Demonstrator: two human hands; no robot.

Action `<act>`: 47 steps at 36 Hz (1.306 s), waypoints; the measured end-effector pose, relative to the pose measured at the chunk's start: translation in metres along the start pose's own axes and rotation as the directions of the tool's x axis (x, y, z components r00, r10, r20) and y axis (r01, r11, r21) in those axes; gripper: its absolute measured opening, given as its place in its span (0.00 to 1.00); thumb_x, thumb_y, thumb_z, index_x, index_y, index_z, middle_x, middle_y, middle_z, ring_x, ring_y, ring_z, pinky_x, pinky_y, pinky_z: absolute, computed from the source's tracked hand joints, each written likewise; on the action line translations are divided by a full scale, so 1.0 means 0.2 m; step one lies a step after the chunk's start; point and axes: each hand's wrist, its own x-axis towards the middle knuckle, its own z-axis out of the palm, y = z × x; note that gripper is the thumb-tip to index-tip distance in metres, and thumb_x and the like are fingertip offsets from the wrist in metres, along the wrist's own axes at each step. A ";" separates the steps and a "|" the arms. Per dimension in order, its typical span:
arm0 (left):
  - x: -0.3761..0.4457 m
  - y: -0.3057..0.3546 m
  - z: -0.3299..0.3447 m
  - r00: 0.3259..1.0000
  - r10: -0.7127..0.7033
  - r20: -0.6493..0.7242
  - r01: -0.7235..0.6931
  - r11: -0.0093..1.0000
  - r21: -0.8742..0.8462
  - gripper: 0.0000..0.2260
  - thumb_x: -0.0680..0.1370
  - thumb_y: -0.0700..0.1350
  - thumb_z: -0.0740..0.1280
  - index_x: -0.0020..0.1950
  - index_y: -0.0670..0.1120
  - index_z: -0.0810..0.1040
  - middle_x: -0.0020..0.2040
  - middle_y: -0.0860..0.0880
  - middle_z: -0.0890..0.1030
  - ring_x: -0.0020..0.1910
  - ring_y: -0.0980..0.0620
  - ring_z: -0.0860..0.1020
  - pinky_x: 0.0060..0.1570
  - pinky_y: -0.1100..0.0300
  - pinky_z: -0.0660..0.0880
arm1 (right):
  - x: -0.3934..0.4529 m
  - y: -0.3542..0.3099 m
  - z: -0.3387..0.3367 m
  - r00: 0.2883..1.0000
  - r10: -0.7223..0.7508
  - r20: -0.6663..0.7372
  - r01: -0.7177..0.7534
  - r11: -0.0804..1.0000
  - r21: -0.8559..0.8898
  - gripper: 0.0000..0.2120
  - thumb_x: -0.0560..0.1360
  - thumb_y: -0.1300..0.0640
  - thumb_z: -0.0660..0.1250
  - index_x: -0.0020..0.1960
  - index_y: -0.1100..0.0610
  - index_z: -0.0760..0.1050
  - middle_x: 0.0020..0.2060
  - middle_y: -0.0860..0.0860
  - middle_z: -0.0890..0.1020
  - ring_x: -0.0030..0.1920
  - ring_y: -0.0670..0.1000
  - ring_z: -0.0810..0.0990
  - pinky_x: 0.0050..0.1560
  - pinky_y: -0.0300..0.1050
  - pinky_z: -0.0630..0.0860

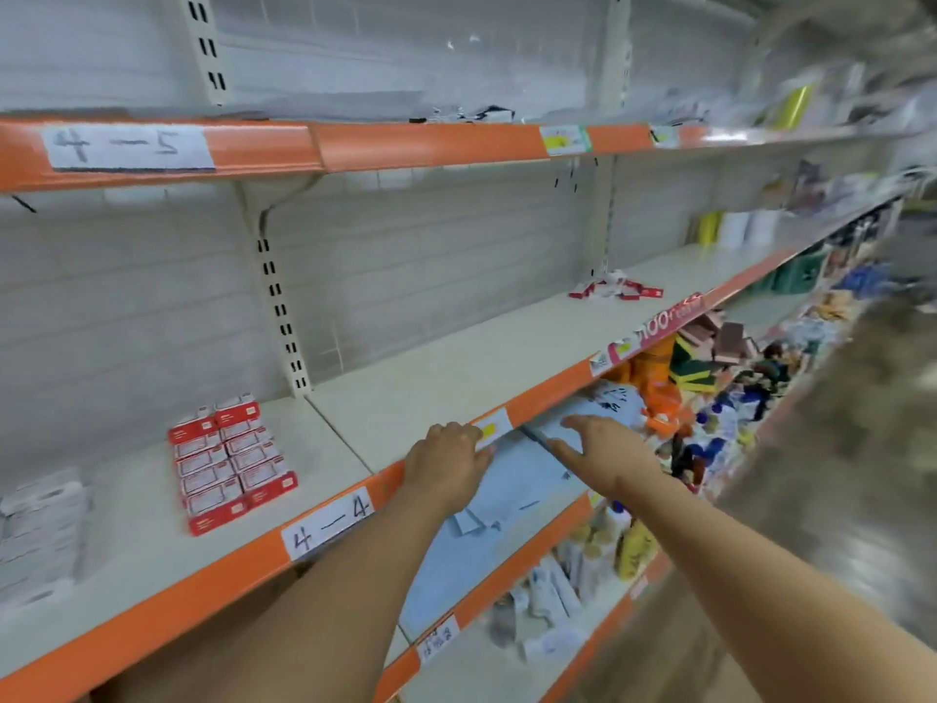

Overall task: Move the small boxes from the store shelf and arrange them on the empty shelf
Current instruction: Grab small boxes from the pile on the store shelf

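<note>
With both hands empty, left hand (446, 466) loosely curled and right hand (606, 449) spread, reach along the shelf (456, 362) to the loose boxes (616, 289), gather several squarely, then butt them against the neat rows (230, 461)

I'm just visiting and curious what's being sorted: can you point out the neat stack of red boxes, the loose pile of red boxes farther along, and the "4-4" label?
neat stack of red boxes (230, 464): head view, middle of its top face.
loose pile of red boxes (616, 290): head view, centre of the heap.
"4-4" label (329, 524): head view, middle of the paper.
</note>
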 end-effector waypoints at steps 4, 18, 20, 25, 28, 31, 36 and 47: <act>0.13 0.17 0.06 0.998 0.053 0.015 -0.053 0.998 -0.022 0.20 0.83 0.55 0.53 0.70 0.47 0.70 0.67 0.44 0.72 0.67 0.44 0.67 0.62 0.51 0.68 | 0.01 0.18 -0.04 0.998 0.060 -0.006 -0.060 0.998 -0.029 0.27 0.80 0.39 0.53 0.74 0.52 0.63 0.69 0.51 0.72 0.64 0.52 0.74 0.53 0.47 0.74; 0.85 0.55 0.19 0.973 0.231 -0.005 -0.231 0.971 -0.053 0.18 0.83 0.55 0.52 0.66 0.48 0.72 0.62 0.45 0.74 0.63 0.45 0.69 0.55 0.52 0.69 | 0.39 0.74 -0.05 0.977 0.209 -0.037 -0.212 0.973 -0.093 0.26 0.80 0.38 0.53 0.73 0.50 0.64 0.65 0.50 0.76 0.61 0.53 0.76 0.51 0.47 0.75; 0.98 0.58 0.20 0.970 0.242 -0.014 -0.243 0.968 -0.059 0.18 0.83 0.56 0.52 0.66 0.48 0.72 0.60 0.45 0.75 0.61 0.45 0.70 0.52 0.52 0.70 | 0.48 0.80 -0.07 0.972 0.233 -0.030 -0.234 0.969 -0.083 0.26 0.80 0.39 0.53 0.73 0.50 0.64 0.66 0.50 0.75 0.63 0.52 0.75 0.53 0.46 0.74; 1.31 0.63 0.21 0.964 0.261 -0.050 -0.264 0.960 -0.089 0.19 0.83 0.56 0.52 0.66 0.49 0.73 0.62 0.47 0.75 0.63 0.46 0.70 0.55 0.52 0.70 | 0.71 0.92 -0.10 0.960 0.278 -0.043 -0.280 0.958 -0.063 0.23 0.80 0.39 0.53 0.69 0.51 0.67 0.63 0.51 0.77 0.59 0.53 0.78 0.54 0.49 0.77; 1.47 0.67 0.22 0.965 0.257 -0.049 -0.261 0.959 -0.114 0.19 0.83 0.55 0.52 0.68 0.49 0.72 0.65 0.48 0.73 0.65 0.47 0.69 0.58 0.53 0.69 | 0.82 0.99 -0.10 0.957 0.287 -0.032 -0.289 0.955 -0.068 0.23 0.81 0.40 0.52 0.71 0.50 0.66 0.65 0.51 0.76 0.61 0.53 0.76 0.55 0.48 0.76; 1.60 0.72 0.26 0.962 0.272 -0.023 -0.273 0.954 -0.123 0.19 0.83 0.55 0.52 0.70 0.50 0.71 0.66 0.48 0.73 0.66 0.48 0.68 0.59 0.52 0.69 | 0.91 1.08 -0.09 0.955 0.294 -0.022 -0.295 0.953 -0.067 0.22 0.81 0.40 0.53 0.70 0.49 0.67 0.65 0.51 0.76 0.61 0.53 0.76 0.56 0.48 0.75; 1.84 0.82 0.33 0.959 0.283 -0.014 -0.282 0.952 -0.121 0.20 0.83 0.56 0.52 0.71 0.50 0.69 0.68 0.49 0.72 0.67 0.49 0.67 0.60 0.53 0.68 | 1.10 1.27 -0.08 0.951 0.309 -0.035 -0.310 0.948 -0.070 0.22 0.81 0.42 0.53 0.70 0.52 0.67 0.64 0.52 0.76 0.61 0.54 0.76 0.56 0.48 0.75; 2.40 1.14 0.44 0.977 0.206 -0.052 -0.211 0.970 -0.120 0.19 0.83 0.55 0.53 0.71 0.49 0.70 0.67 0.48 0.73 0.65 0.48 0.69 0.58 0.53 0.71 | 1.62 1.83 -0.09 0.974 0.210 -0.083 -0.214 0.976 -0.043 0.18 0.80 0.42 0.53 0.63 0.49 0.72 0.53 0.50 0.81 0.49 0.53 0.80 0.46 0.49 0.79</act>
